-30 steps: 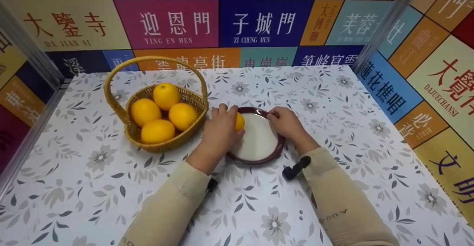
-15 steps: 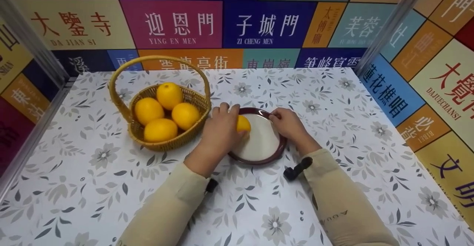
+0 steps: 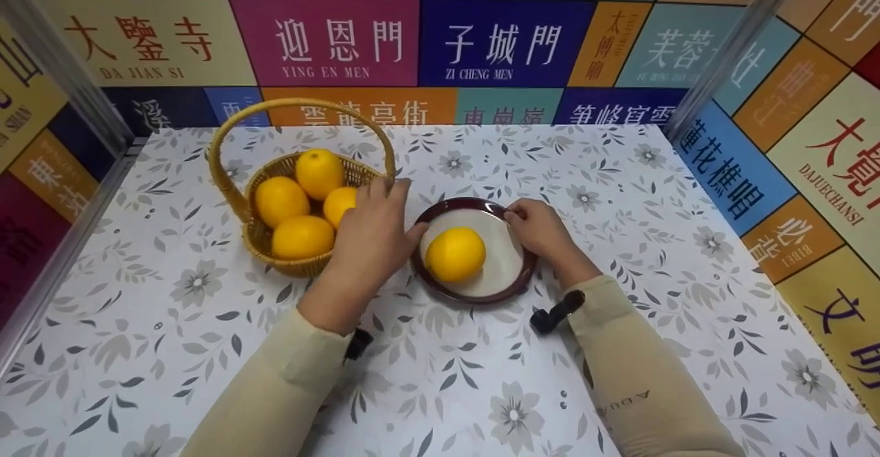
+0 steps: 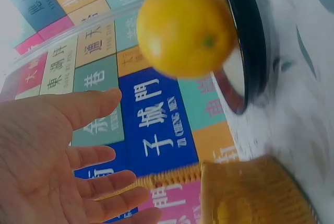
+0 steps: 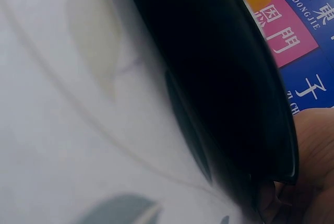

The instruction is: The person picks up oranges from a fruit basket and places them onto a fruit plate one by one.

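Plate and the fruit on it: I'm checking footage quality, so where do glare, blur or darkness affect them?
Head: small glare on the plate, at its far rim; left wrist: the fruit has blurred edges; right wrist: plate's outside almost black.

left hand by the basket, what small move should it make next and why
Probably close the left hand around the nearest orange in the wicker basket: that hand holds nothing and partly covers this orange in the head view. Another orange already sits on the maroon-rimmed plate, with bare space beside it, and the right hand pinches the plate's edge.
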Motion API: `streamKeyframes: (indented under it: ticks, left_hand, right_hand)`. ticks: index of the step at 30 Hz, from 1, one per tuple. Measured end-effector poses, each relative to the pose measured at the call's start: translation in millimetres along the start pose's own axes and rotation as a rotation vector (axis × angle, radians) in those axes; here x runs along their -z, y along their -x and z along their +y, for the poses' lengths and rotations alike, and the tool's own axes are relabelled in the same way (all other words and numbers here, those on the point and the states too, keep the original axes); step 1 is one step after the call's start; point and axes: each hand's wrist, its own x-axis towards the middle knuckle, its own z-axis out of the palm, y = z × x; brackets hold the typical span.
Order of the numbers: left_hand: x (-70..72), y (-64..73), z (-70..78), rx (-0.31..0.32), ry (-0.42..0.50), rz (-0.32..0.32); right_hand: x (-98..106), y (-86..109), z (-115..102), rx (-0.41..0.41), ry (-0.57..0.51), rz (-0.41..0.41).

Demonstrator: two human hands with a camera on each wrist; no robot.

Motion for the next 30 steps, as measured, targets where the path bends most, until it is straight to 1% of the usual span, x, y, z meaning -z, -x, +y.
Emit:
streamKeyframes:
  ticks: [2,6,10,17,20,24,30]
  left_hand:
    - [2.8,2.4,-8.9,0.009,0.006,0.025]
    - [7.6,5.4,-28.3,0.062,0.032,0.046]
    - [13.9,6.4,-44.5,0.117,0.047,0.048]
    - [24.1,6.5,-70.4,0.186,0.008,0.045]
    - [27.1,7.1,-80.9,0.212,0.004,0.026]
    - [29.3,6.6,-93.4,0.236,-0.002,-0.021]
    - [27.8,7.2,-105.4,0.247,0.000,-0.089]
  right_hand:
    - [0,0.0,1,-0.002,-0.005,0.001]
    - [0,0.5,2,0.017,-0.001,0.004]
    - [-1,0.2,3,0.012,-0.005,0.007]
    - [-2,0.1,1,0.006,0.000,-0.011]
    - [-2,-0.1,1,0.009,0.006,-0.008]
    - [-2,-0.3,1,0.011,0.014,0.000]
    - [-1,-0.5,1,-0.020,-0.006,-0.005]
